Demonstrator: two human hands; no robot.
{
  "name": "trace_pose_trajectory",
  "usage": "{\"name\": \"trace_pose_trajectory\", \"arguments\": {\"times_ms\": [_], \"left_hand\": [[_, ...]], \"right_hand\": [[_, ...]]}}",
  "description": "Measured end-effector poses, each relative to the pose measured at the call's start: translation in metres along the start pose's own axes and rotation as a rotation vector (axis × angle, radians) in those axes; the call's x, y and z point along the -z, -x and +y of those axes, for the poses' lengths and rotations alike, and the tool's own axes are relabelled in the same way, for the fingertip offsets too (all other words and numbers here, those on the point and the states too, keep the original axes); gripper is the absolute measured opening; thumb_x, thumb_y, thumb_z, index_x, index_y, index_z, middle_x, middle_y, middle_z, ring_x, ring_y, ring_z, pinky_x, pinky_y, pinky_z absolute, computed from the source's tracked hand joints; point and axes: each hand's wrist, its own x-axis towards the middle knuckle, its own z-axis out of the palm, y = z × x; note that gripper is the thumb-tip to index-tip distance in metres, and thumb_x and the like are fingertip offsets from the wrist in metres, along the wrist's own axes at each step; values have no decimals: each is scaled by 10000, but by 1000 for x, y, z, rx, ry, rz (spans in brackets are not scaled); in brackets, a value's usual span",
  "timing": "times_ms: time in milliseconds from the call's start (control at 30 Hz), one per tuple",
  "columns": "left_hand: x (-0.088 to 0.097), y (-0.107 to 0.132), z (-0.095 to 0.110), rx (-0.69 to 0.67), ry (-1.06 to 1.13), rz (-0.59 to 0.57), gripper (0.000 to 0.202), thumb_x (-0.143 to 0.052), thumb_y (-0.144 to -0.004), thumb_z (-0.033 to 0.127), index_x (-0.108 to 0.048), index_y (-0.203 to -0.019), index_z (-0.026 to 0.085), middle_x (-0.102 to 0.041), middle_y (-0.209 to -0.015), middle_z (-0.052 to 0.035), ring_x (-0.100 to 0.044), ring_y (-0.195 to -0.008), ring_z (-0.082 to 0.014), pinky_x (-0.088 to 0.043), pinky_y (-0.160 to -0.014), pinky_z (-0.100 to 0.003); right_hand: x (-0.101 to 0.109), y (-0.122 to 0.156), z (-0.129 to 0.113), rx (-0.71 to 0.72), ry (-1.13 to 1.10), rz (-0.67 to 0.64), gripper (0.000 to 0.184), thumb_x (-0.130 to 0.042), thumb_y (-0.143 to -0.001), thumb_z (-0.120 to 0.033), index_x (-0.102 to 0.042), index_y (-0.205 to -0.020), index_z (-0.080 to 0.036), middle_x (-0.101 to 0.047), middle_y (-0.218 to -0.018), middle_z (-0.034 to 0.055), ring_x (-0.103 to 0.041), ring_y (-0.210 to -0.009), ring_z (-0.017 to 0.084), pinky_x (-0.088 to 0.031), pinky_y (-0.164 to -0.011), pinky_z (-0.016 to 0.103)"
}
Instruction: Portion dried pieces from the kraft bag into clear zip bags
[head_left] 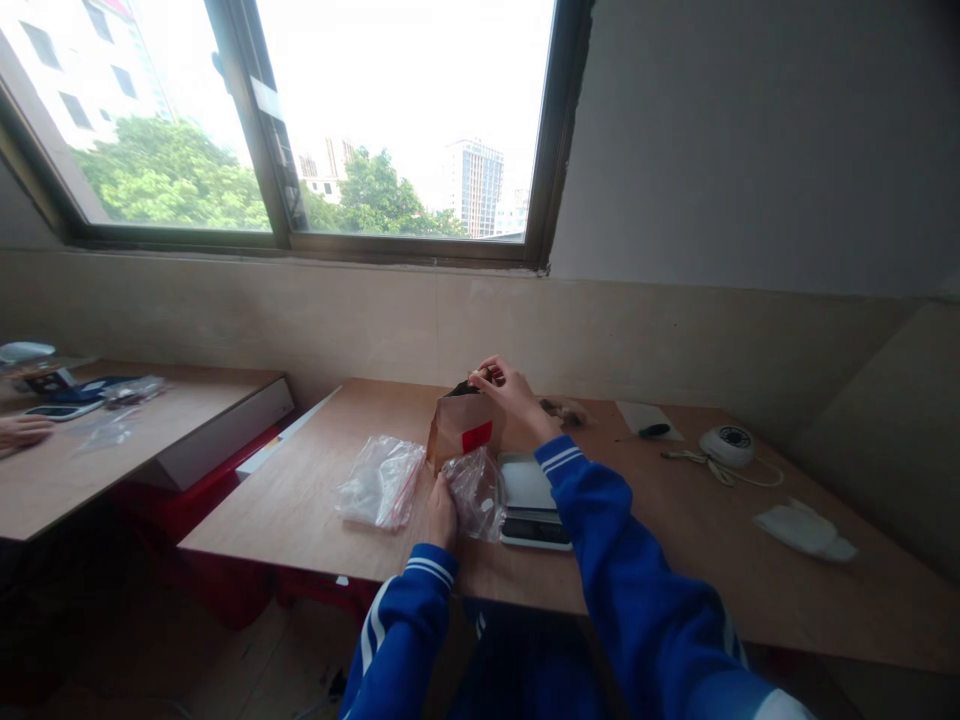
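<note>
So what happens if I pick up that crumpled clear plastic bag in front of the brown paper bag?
The crumpled clear plastic bag would probably flop, since its film looks thin and creased. It seems light for its size: just see-through film. Its shiny surface may feel slippery.

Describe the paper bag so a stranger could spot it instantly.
Below the window, find the wooden table where two blue sleeves reach in. Just under the right hand is an open brown paper bag. Unlike the clear plastic bags close by, it is opaque and bears a red label.
</note>
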Motion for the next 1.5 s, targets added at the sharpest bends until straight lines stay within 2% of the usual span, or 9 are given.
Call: {"name": "trace_pose_trajectory", "arguments": {"times_ms": [100, 367, 600, 833, 1033, 1167, 1267, 1400, 1500], "left_hand": [[-2, 3, 4, -2, -42, 65, 438, -405, -906, 443, -666, -1067, 130, -636, -1226, -142, -480, -1275, -280, -255, -1131, -396], [-3, 5, 9, 13, 17, 80, 397, -491, -865, 441, -685, -1022, 132, -659, -1178, -139, -480, -1268, -298, -244, -1128, -413], [0, 0, 2, -59, -91, 30, 451, -452, -878, 473, -705, -970, 110, -699, -1050, -154, -581, -1132, -303, -312, -1082, -416], [-2, -2, -2, -77, -83, 22, 539, -395, -883, 511, -686, -1020, 80, -681, -1103, -185, -587, -1123, -303, -332, -1068, -417], [-2, 2, 4, -78, -122, 23, 531, -394, -876, 520, -708, -963, 100, -694, -1066, -180, -597, -1101, -310, -342, -1051, -427], [-1, 4, 7, -100, -109, 14, 533, -413, -867, 525, -717, -939, 95, -694, -1058, -184, -595, -1104, -310, -345, -1050, -414], [-2, 5, 8, -88, -85, 24, 501, -441, -865, 512, -720, -941, 103, -698, -1048, -174, -600, -1096, -307, -332, -1065, -414], [-2, 4, 6, -59, -17, 48, 435, -492, -855, 479, -712, -949, 115, -704, -1032, -156, -599, -1100, -303, -336, -1066, -425], [-2, 2, 4, -61, 38, 45, 405, -517, -841, 473, -713, -909, 126, -708, -1000, -146, -598, -1100, -300, -346, -1058, -420]], "right_hand": [[-1, 3, 2, 15, -50, 8, 368, -637, -763, -539, -591, -909, -204, -694, -841, 35, -644, -763, 171, -486, -676, 278], [-2, 5, 6, 3, -209, -35, 378, -723, -710, -454, -628, -970, -196, -699, -939, 50, -653, -855, 178, -501, -786, 306], [-6, 0, 4, -57, -372, 70, 389, -782, -639, -431, -616, -898, -193, -689, -902, 43, -666, -785, 170, -533, -761, 313], [-7, -3, 6, -12, -413, 167, 467, -811, -591, -435, -552, -913, -219, -660, -998, 53, -652, -883, 186, -540, -810, 334], [-9, -8, 9, -19, -162, 143, 528, -775, -659, -367, -570, -1123, -219, -572, -1066, 74, -605, -895, 187, -534, -809, 348], [-17, -8, 10, 3, 111, 172, 488, -781, -660, -314, -618, -1104, -193, -487, -1083, 95, -550, -1003, 235, -482, -908, 396], [-22, -4, 9, 39, 212, 212, 456, -781, -666, -391, -636, -1050, -193, -470, -1107, 106, -491, -1114, 272, -403, -1005, 434], [-19, 1, 10, 117, 128, 102, 428, -589, -807, -561, -638, -1054, -215, -508, -1122, 100, -481, -1148, 243, -351, -1051, 409], [-13, 4, 11, 127, 11, 10, 394, -397, -925, -502, -670, -1014, -233, -565, -1080, 80, -510, -1112, 201, -361, -1046, 370]]}}
